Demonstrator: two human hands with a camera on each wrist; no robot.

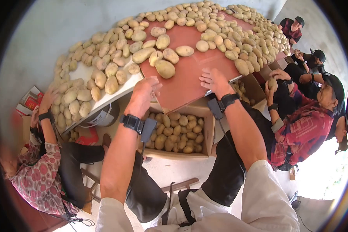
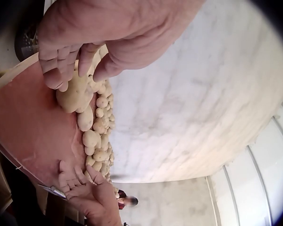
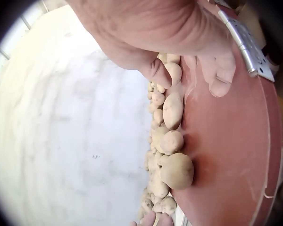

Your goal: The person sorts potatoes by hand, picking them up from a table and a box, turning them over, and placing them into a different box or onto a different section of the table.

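Observation:
My left hand [image 1: 145, 92] hovers at the front edge of a red-brown tabletop [image 1: 181, 91], fingers loosely bent, holding nothing. Just beyond its fingertips lies a large potato [image 1: 165, 69], which the hand partly overlaps in the left wrist view. Over the right part of the same board is my right hand [image 1: 216, 82], also holding nothing, with its fingers pointing inward to the left. Several more potatoes [image 1: 170, 56] lie behind the large one. In the right wrist view a metal hinge [image 3: 247, 44] shows on the board's edge beside my right hand.
Potatoes [image 1: 236, 38] are heaped along the back and both sides. Below the edge stands a cardboard box [image 1: 208, 131] full of potatoes, with another box [image 1: 253, 87] to its right. A person in a patterned top [image 1: 38, 178] sits left; a person in red plaid [image 1: 305, 127] holds a potato right.

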